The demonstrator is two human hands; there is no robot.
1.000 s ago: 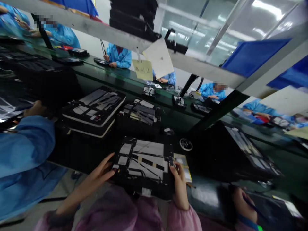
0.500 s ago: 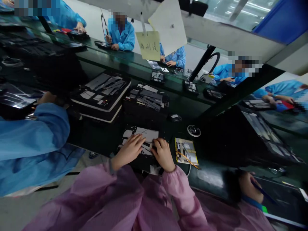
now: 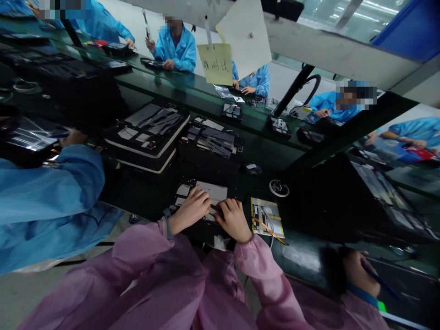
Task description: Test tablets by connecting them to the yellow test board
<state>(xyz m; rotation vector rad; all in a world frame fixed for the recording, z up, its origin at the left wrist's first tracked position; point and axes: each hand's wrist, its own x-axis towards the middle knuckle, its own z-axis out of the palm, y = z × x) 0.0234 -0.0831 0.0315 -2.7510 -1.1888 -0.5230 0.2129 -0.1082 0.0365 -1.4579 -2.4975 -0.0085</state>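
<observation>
A black tray with grey and white flat parts (image 3: 215, 190) lies on the dark green bench right in front of me. My left hand (image 3: 190, 210) rests on its near left part, fingers curled down onto the parts. Beside it, my right hand (image 3: 233, 219) is bent over the tray's near right part, fingertips pressing a small dark piece I cannot make out. Both sleeves are pink. A yellowish circuit board (image 3: 266, 215) with a thin stick across it lies just right of my right hand.
Stacked black trays of parts (image 3: 147, 133) and another tray (image 3: 213, 140) stand behind. A tape roll (image 3: 278, 187) sits to the right. A blue-sleeved person (image 3: 44, 192) works at my left, another person's hand with a pen (image 3: 359, 275) at my right. Workers sit across the bench.
A second ago my hands held the tray by its left and right edges close to me; now it lies on the bench and both hands press on its near part. The view tilted down.
</observation>
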